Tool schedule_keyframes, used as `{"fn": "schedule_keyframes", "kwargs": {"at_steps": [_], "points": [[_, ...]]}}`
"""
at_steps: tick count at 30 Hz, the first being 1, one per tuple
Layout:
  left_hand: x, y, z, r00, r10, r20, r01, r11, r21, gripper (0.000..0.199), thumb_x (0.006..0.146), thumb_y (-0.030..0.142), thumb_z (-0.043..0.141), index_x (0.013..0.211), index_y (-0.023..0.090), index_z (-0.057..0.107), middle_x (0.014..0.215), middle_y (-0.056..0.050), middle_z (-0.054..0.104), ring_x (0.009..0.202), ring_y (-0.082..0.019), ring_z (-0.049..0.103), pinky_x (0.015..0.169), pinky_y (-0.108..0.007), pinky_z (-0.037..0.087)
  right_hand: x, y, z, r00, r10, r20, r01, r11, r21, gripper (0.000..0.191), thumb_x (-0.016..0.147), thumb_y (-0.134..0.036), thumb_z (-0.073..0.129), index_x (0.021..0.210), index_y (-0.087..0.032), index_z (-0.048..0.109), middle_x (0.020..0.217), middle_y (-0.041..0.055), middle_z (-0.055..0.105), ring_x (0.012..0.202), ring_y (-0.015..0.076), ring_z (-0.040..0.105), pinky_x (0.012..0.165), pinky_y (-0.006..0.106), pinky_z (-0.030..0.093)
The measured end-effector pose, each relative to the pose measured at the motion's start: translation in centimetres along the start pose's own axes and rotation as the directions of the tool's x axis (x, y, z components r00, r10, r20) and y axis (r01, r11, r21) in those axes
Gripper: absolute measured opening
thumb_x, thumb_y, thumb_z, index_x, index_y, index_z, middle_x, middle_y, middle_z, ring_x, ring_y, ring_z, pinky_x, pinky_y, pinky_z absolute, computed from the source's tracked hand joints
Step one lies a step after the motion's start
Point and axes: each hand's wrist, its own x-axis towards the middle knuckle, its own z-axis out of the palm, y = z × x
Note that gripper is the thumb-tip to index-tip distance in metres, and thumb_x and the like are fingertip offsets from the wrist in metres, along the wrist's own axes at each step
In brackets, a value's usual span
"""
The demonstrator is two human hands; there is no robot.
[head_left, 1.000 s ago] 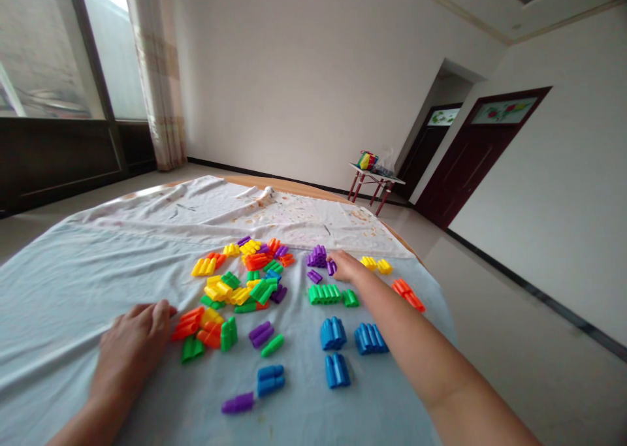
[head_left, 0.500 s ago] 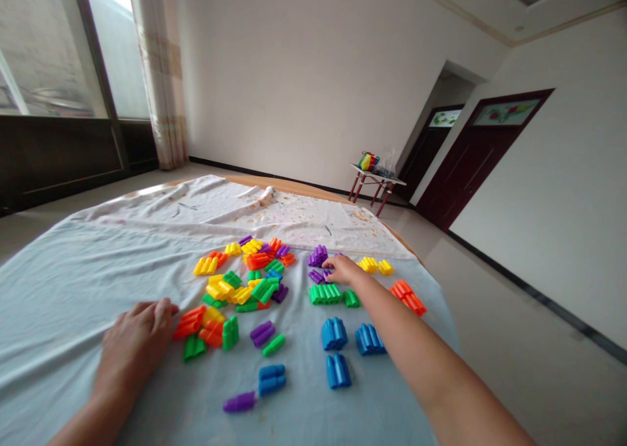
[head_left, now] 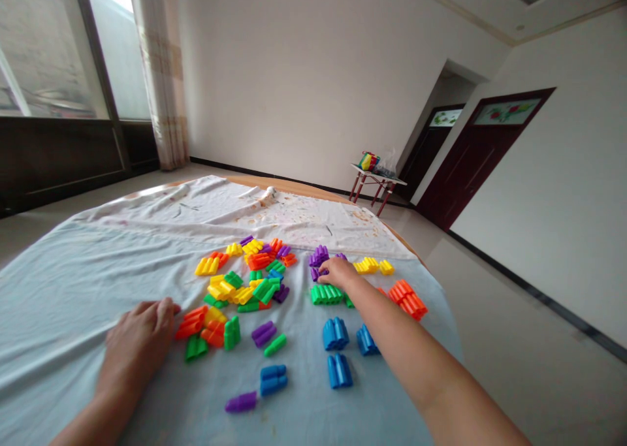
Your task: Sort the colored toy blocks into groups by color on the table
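Observation:
My right hand (head_left: pixel 337 272) reaches over the right-hand groups, its fingertips closed on a purple piece (head_left: pixel 315 274) just in front of a purple cluster (head_left: pixel 318 256). Green pieces (head_left: pixel 326 294) lie just nearer than that hand. My left hand (head_left: pixel 142 332) rests on the cloth with its fingers together, beside orange pieces (head_left: pixel 191 322) at the left edge of a mixed pile; whether it holds anything is hidden. Yellow pieces (head_left: pixel 221 289) and green pieces (head_left: pixel 266 290) lie within the pile. Nearer me are a blue pair (head_left: pixel 273 380) and a single purple piece (head_left: pixel 241 402).
Blue blocks (head_left: pixel 336 334), orange blocks (head_left: pixel 407 300) and yellow blocks (head_left: pixel 367 266) sit in separate groups on the right. A wrinkled cloth (head_left: pixel 161 263) covers the round table. A small table (head_left: pixel 377 177) with bags stands by the far wall.
My right hand has shifted slightly left and nearer me around the small purple piece, now covering more of it. My left hand has hardly moved.

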Motion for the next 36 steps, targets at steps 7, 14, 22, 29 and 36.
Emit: {"fn": "schedule_keyframes", "kwargs": {"at_steps": [7,14,22,29,36], "points": [[0.0,0.1,0.1,0.999,0.021,-0.035,-0.022,1.0,-0.003,0.058,0.086,0.042,0.016,0.084,0.021,0.069,0.104,-0.013,0.066,0.093,-0.028,0.057,0.084,-0.041,0.042,0.2,1.1,-0.9,0.997,0.078,0.003,-0.078,0.997,0.012,0.029,0.069,-0.031,0.074,0.096,-0.024,0.072,0.103,0.0042,0.071,0.098,0.0215,0.063,0.079,0.027,0.045],[0.0,0.2,-0.1,1.0,0.001,0.006,-0.001,1.0,0.001,0.061,0.086,0.044,0.012,0.087,0.02,0.068,0.108,-0.013,0.065,0.099,-0.029,0.055,0.089,-0.041,0.041,0.4,1.0,-0.3,0.996,0.07,0.05,-0.072,0.997,0.028,0.008,0.068,-0.02,0.072,0.076,-0.02,0.074,0.081,0.0018,0.073,0.081,0.0173,0.066,0.068,0.023,0.044],[0.1,0.3,-0.1,1.0,0.001,0.001,-0.001,1.0,0.002,0.059,0.086,0.043,0.014,0.086,0.02,0.068,0.107,-0.013,0.065,0.1,-0.029,0.055,0.088,-0.041,0.041,0.4,0.7,0.2,1.0,0.012,-0.016,-0.011,0.998,0.065,0.022,0.073,-0.014,0.067,0.093,-0.021,0.073,0.095,0.0024,0.073,0.09,0.0156,0.065,0.077,0.022,0.045],[-0.2,0.7,-0.4,1.0,-0.021,0.016,0.021,1.0,-0.007,0.063,0.086,0.045,0.011,0.089,0.019,0.068,0.111,-0.014,0.063,0.102,-0.03,0.053,0.091,-0.041,0.039,-0.6,-0.6,-0.5,0.993,-0.101,-0.056,0.105,0.992,0.072,0.03,0.081,-0.014,0.058,0.107,-0.026,0.07,0.107,0.0025,0.069,0.102,0.0158,0.062,0.09,0.024,0.042],[-0.3,0.6,-0.4,1.0,-0.003,0.025,0.003,1.0,0.01,0.063,0.088,0.043,0.01,0.091,0.018,0.068,0.111,-0.014,0.063,0.102,-0.028,0.053,0.091,-0.04,0.038,0.2,-2.1,0.8,0.989,-0.15,0.001,0.149,0.988,0.048,0.026,0.079,-0.019,0.063,0.101,-0.026,0.073,0.111,0.0065,0.068,0.109,0.0211,0.058,0.097,0.029,0.04]]}}
